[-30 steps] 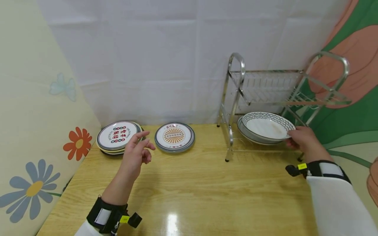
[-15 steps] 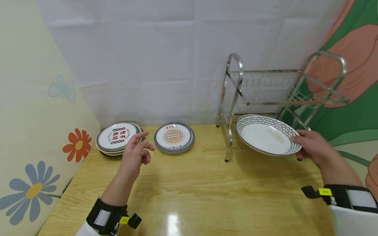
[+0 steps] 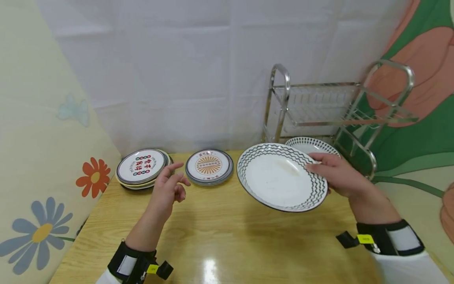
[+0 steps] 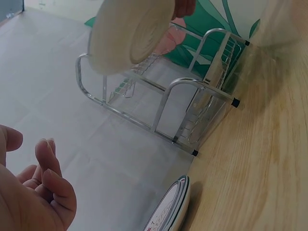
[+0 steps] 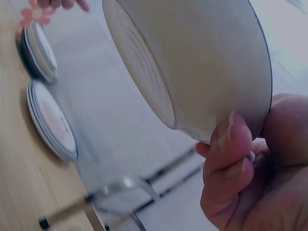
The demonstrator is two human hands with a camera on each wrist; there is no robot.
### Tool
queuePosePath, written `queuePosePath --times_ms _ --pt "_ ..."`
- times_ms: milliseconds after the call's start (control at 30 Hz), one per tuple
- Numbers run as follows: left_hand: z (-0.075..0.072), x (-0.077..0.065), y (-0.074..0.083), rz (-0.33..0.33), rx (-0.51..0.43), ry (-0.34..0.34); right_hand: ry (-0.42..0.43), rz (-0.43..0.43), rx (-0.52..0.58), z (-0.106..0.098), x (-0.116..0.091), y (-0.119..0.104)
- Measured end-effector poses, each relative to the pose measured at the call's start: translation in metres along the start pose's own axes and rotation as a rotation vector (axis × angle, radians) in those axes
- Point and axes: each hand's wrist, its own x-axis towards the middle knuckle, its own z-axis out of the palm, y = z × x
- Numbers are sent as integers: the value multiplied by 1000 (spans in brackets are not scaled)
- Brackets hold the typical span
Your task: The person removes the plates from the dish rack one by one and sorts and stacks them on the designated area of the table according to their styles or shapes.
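My right hand grips the rim of a white plate with a wavy black border, thumb on top and fingers beneath. The plate is held above the table, tilted, in front of the rack; its pale underside fills much of the right wrist view. Over the table on the left, my left hand holds nothing, its fingers loosely bent. Near it lie a stack of plates topped by one with red characters, and a smaller stack topped by an orange sunburst plate.
A two-tier metal dish rack stands at the back right against the white cloth. Another patterned plate sits on its lower level, partly hidden. The wooden table spreads in front, with flowered panels at both sides.
My right hand has drawn the wavy-bordered plate out of the rack's lower level and carried it left and forward, uncovering the plate behind. My left hand has hardly moved.
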Motion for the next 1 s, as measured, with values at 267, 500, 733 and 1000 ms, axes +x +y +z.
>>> queuePosePath --times_ms 267,500,733,1000 --pt "4 0 -5 16 33 -40 -27 -29 49 44 54 -9" --pt "7 -2 -4 10 35 -74 -17 -33 106 73 84 -4" --pt "10 -4 -5 22 31 -76 116 43 117 99 102 0" --pt "15 -3 -11 -5 10 -52 210 115 134 119 116 13"
